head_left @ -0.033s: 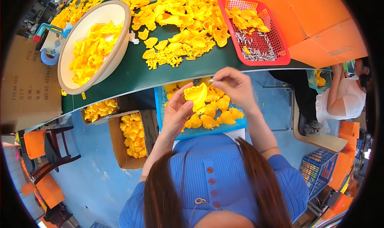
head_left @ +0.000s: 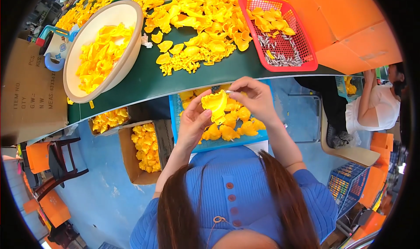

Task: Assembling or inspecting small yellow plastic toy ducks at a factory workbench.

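Observation:
Between the fingers and thumb of my left hand [head_left: 194,122] is a yellow plastic shell piece [head_left: 214,104], its hollow side up. My right hand [head_left: 256,98] pinches a small silver metal cylinder [head_left: 229,91] at the shell's upper right edge; whether the two touch, I cannot tell. Both hands are over a blue basket [head_left: 245,140] at my lap, which holds several rounded yellow plastic figures [head_left: 229,133]. More silver metal cylinders [head_left: 280,59] lie in a red basket [head_left: 311,52] on the table, along with some yellow shell pieces [head_left: 271,19].
Loose yellow parts [head_left: 192,52] cover much of the green table [head_left: 175,85]. A cream basin [head_left: 135,34] of yellow parts stands at the left, orange boxes [head_left: 345,26] at the right. Below the table edge, a cardboard box [head_left: 129,155] holds yellow figures. Another person [head_left: 367,104] sits at right.
My right hand has shifted slightly left, bringing the metal cylinder closer to the shell piece. My left hand and the shell have stayed almost still.

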The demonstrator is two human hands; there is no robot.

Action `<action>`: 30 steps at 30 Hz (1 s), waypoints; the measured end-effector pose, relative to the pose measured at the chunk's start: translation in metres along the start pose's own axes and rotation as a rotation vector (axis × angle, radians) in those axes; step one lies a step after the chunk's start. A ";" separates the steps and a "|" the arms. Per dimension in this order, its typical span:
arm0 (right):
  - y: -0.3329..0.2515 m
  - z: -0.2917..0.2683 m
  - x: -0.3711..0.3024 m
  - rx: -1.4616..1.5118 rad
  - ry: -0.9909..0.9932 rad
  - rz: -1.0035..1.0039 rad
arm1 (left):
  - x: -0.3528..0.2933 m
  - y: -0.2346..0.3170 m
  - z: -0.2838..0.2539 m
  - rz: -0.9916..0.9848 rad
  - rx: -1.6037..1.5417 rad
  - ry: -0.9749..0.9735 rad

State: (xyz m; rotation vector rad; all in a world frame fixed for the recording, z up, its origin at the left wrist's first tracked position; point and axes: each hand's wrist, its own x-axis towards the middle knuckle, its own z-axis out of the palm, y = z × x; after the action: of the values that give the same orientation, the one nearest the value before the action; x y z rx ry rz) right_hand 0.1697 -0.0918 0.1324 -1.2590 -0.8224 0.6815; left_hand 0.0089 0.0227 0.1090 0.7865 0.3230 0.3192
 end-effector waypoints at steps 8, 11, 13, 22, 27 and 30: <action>0.001 0.003 -0.006 0.028 0.009 0.044 | 0.001 0.004 0.003 0.076 0.026 0.020; -0.004 0.003 -0.008 0.083 -0.010 0.129 | 0.000 0.004 0.003 0.080 0.035 0.033; -0.005 0.004 -0.010 0.102 -0.022 0.143 | 0.000 0.004 0.003 0.098 0.038 0.024; 0.002 0.003 -0.009 0.051 -0.048 0.180 | 0.002 0.003 0.002 0.101 0.050 0.021; 0.002 -0.001 -0.003 0.045 0.002 0.066 | 0.003 0.001 0.002 0.069 0.080 0.028; 0.001 -0.001 0.000 0.062 0.008 0.074 | 0.003 -0.001 0.005 0.056 0.090 0.038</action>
State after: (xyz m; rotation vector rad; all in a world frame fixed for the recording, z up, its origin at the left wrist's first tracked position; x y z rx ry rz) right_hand 0.1707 -0.0923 0.1313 -1.2404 -0.7460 0.7558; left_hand 0.0139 0.0202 0.1112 0.8800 0.3531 0.3742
